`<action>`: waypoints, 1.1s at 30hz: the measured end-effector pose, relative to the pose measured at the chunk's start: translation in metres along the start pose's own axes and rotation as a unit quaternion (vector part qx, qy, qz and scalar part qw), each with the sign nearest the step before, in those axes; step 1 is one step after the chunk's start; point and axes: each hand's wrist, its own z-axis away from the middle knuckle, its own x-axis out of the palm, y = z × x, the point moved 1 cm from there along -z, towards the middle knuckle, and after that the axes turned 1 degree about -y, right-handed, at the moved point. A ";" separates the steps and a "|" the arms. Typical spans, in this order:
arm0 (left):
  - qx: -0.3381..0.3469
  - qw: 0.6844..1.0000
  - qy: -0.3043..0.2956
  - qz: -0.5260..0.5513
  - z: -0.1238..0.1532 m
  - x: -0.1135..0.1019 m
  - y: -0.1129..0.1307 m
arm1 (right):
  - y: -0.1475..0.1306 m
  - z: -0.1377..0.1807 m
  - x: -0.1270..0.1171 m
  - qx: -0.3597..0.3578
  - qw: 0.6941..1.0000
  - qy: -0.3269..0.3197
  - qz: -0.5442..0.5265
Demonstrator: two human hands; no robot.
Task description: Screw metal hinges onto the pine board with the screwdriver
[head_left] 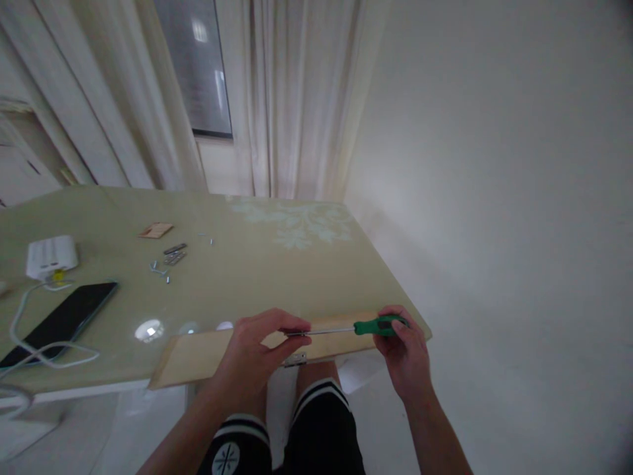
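My right hand is wrapped round the green handle of a screwdriver, whose thin metal shaft points left, roughly level. At the shaft's tip, my left hand is closed in a pinch; a small dark metal piece shows between thumb and forefinger, too small to name. Both hands are over a pale wooden board lying along the table's near edge. Just below the left fingertips, a small metal hinge sits at the board's front edge.
On the green table lie several metal hinges, small screws and a wooden piece. A black phone, white cable and white adapter are at left. A wall borders the right side.
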 end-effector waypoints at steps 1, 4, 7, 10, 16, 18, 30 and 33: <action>-0.010 1.000 -0.009 0.002 0.002 0.003 -0.001 | -0.002 0.002 -0.004 -0.006 1.000 -0.004 0.008; -0.041 0.999 -0.033 0.000 0.005 0.010 -0.007 | -0.010 0.005 -0.013 -0.051 0.997 -0.032 0.050; -0.070 0.996 -0.057 0.005 0.006 0.018 -0.015 | -0.021 0.008 -0.016 -0.111 0.984 -0.063 0.125; -0.090 0.994 -0.049 0.031 0.008 0.024 -0.024 | -0.035 0.014 -0.009 -0.162 0.960 -0.082 0.212; -0.098 0.994 -0.051 0.020 0.010 0.033 -0.037 | -0.073 0.020 0.033 -0.271 0.867 -0.210 0.362; -0.106 0.993 -0.040 0.010 0.012 0.035 -0.041 | -0.082 0.017 0.051 -0.293 0.829 -0.278 0.386; -0.208 0.970 -0.065 0.111 0.024 0.039 -0.045 | -0.083 0.006 0.099 -0.307 0.739 -0.390 0.456; -0.198 0.974 -0.068 0.086 0.024 0.038 -0.046 | -0.082 0.006 0.098 -0.305 0.739 -0.388 0.459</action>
